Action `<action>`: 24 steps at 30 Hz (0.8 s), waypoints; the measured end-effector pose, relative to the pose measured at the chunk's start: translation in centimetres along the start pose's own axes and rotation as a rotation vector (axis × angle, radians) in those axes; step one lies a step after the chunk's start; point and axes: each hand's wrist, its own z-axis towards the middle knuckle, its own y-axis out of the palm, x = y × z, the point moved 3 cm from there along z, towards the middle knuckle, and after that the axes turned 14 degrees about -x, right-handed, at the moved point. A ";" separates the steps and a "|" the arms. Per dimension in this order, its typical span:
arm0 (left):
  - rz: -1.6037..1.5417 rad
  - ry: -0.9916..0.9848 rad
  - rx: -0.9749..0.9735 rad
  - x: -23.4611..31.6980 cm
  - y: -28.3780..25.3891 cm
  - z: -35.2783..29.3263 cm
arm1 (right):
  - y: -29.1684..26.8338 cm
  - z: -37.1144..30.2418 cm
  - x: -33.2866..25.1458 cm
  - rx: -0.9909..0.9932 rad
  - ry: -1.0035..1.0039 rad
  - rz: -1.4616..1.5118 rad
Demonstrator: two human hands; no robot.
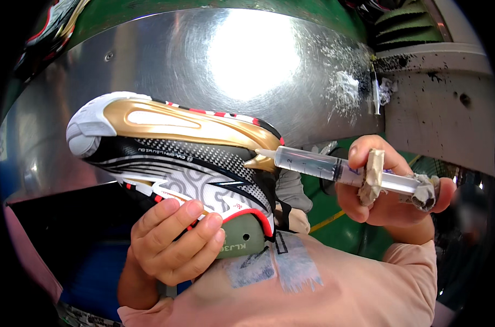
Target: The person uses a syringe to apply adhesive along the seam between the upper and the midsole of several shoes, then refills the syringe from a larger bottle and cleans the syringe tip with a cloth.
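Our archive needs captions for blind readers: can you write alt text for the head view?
A left hand holds a gold, white and black shoe sole-up, while the right hand presses a syringe tip against the sole edge at the heel. A shiny metal surface lies behind.

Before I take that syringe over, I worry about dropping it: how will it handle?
The syringe looks light: the right hand pinches it with its fingers alone. Its smooth clear barrel may be slippery, and round, so it could roll. Crusted residue on the plunger end might feel tacky.
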 end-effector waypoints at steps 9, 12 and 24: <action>0.011 0.052 0.006 -0.1 1.2 0.5 | 2.3 -0.4 -2.1 0.294 0.249 0.038; 0.008 0.054 -0.005 -0.2 1.1 0.6 | 4.0 2.2 -3.9 0.448 0.602 -0.375; -0.099 0.130 0.044 0.2 1.7 2.0 | 7.6 2.6 -5.6 0.682 0.635 -0.481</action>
